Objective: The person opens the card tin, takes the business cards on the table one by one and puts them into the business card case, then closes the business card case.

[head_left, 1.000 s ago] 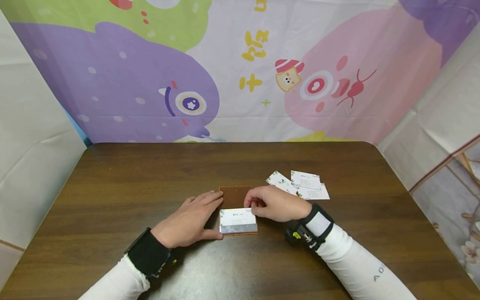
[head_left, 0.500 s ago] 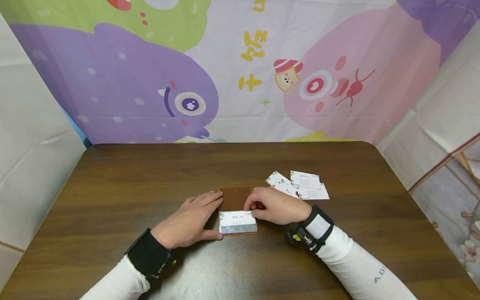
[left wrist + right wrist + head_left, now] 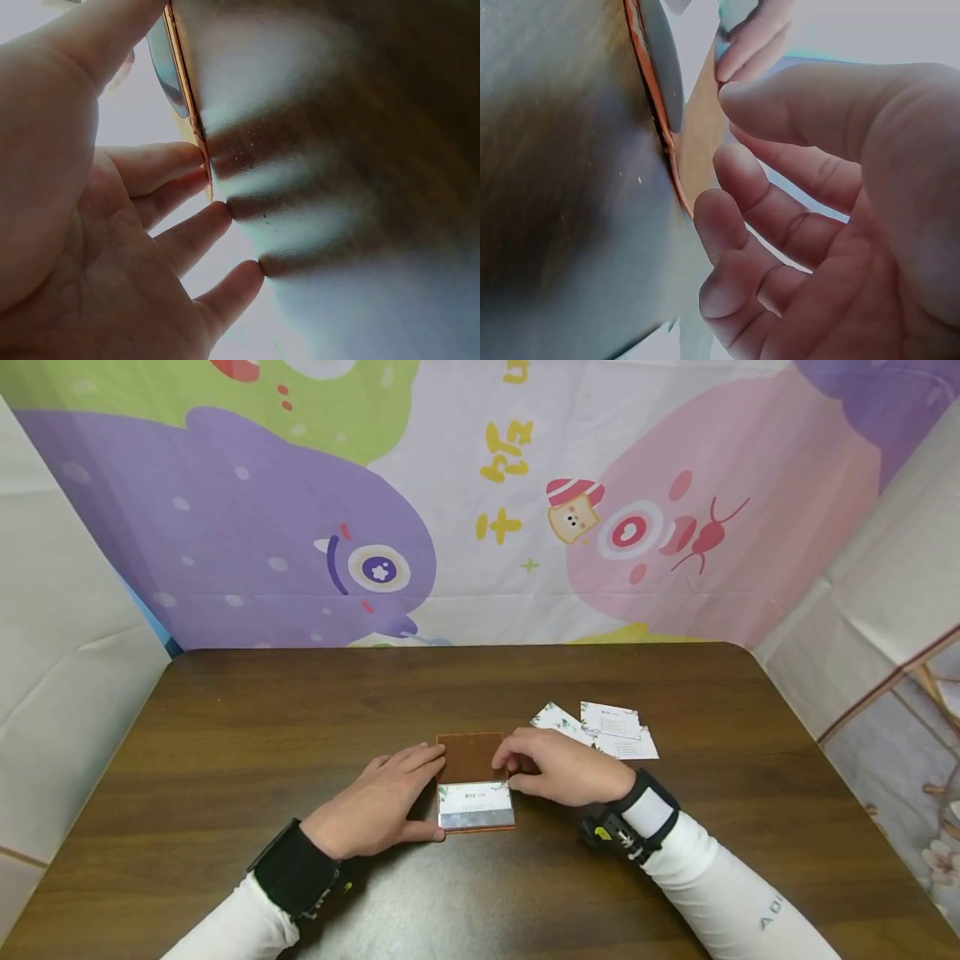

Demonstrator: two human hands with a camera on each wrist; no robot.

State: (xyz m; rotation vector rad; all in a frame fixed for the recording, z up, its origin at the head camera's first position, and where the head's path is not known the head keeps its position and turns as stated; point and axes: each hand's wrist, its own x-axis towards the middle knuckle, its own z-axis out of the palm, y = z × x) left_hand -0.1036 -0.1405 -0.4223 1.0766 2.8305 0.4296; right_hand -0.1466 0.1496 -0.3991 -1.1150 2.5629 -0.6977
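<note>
In the head view, a brown card holder (image 3: pixel 471 758) lies open on the table. A white business card (image 3: pixel 476 795) with a leafy print sits in its near half, its lower part behind a greyish clear pocket (image 3: pixel 477 819). My left hand (image 3: pixel 382 797) rests along the holder's left edge, fingers extended and thumb at the near corner. At the right edge is my right hand (image 3: pixel 566 768), its fingers loosely bent. The right wrist view shows that thumb apart from the fingertips (image 3: pixel 720 217), with nothing pinched between them, beside the holder's orange-brown edge (image 3: pixel 676 161).
Three loose white cards (image 3: pixel 626 745) overlap on the table behind my right hand. The brown wooden table (image 3: pixel 300 702) ends at a cartoon-printed cloth (image 3: pixel 480 610), with pale cloth panels on both sides.
The card has slid down toward me, deeper into the pocket. My right hand has let go of it and shifted slightly right. The left hand has stayed in place.
</note>
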